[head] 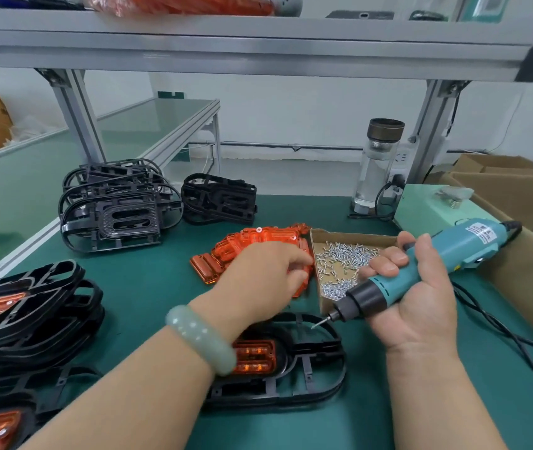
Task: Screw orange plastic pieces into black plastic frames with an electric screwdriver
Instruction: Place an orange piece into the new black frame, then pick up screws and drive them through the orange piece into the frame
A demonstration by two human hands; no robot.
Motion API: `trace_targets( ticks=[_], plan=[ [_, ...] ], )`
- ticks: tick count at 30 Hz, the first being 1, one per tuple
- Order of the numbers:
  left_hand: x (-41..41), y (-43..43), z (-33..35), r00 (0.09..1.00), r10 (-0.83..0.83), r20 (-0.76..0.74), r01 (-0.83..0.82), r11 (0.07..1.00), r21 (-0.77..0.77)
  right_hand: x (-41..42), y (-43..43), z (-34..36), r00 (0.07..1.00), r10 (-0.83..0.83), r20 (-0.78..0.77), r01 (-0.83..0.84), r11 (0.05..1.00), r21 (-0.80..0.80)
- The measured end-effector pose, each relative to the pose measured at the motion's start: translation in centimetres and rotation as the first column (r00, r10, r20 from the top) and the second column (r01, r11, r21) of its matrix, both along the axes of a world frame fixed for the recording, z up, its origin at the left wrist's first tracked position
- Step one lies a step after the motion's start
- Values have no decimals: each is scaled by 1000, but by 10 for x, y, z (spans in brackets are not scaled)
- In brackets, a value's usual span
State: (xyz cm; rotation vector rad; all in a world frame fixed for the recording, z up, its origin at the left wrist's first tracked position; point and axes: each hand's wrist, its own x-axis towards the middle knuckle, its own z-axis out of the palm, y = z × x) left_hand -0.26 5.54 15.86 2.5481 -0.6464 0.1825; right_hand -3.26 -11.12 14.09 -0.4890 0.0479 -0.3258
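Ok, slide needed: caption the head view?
Right hand holds screwdriver above a frame; left hand at the orange pieces.

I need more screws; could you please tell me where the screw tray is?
In the head view, the cardboard screw tray sits right of centre on the green mat, between the orange pieces and the right hand gripping the screwdriver.

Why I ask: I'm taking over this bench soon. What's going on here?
A person is partway through an assembly. The right hand grips a teal electric screwdriver, its bit hanging over a black frame that already has an orange piece seated in it. The left hand reaches into the pile of loose orange pieces beside a cardboard tray of screws; whether it holds one is hidden. Bare frames are stacked at the back left.
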Motion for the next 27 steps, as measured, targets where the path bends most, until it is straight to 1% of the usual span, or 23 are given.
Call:
trace_targets(
  ticks=[2,5,10,11,14,16,17,19,21,24,27],
  plan=[
    [16,-21,-1,996,-92,5,91,991,96,0,-2,0,1000,20,14,-21,1000,23],
    [35,-48,-6,981,-195,-11,190,943,272,1,-3,0,999,29,31,-30,999,44],
    [41,-76,-9,979,-187,-86,204,824,529,1,-2,2,999,31,33,-34,996,82],
    [42,-78,-8,979,-183,-84,199,815,544,1,-2,3,999,31,33,-34,995,89],
    [43,-78,-9,984,-179,-23,164,834,527,1,-2,2,999,28,30,-30,995,94],
    [43,-77,-12,982,-191,-5,169,856,488,1,-1,2,999,25,25,-28,995,94],
    [43,-75,-13,981,-193,-13,179,880,440,1,-1,2,999,26,21,-28,995,95],
    [44,-71,-15,983,-177,-39,181,943,278,1,0,2,999,28,21,-30,995,97],
    [46,-67,-17,989,-146,-38,149,983,108,1,2,3,999,29,25,-32,994,103],
    [48,-63,-22,995,-92,-45,90,995,-53,1,4,2,998,47,43,-52,989,136],
    [48,-62,-20,993,-83,-83,65,977,-202,1,4,0,998,47,31,-50,991,128]
  ],
)
